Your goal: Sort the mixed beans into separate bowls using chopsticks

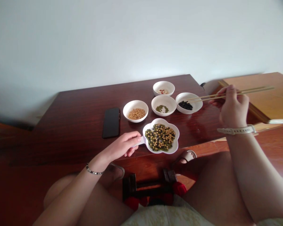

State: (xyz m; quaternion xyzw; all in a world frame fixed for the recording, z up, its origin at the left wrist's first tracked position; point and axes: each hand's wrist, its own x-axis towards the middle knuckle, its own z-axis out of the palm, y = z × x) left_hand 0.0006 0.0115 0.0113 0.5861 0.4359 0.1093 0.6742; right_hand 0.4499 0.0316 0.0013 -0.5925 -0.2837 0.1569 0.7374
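My left hand (128,143) is closed round the handle of a white flower-shaped dish (178,138) at the table's front edge. Mixed beans (160,137), yellow, green and black, fill the dish. In my right hand (234,105) is a pair of chopsticks (209,96), their tips over the white bowl of black beans (198,107) at the right. Whether the tips pinch a bean is too small to tell. Left of that bowl stands a white bowl with a few green beans (162,108), and beyond it a white bowl (163,84) with red and pale pieces.
A white bowl of yellow soybeans (136,114) stands left of the centre bowl. Beside it lies a black phone (111,122) on the dark red table (80,106). A lighter wooden table (269,97) adjoins at right; a pale wall (132,40) rises behind.
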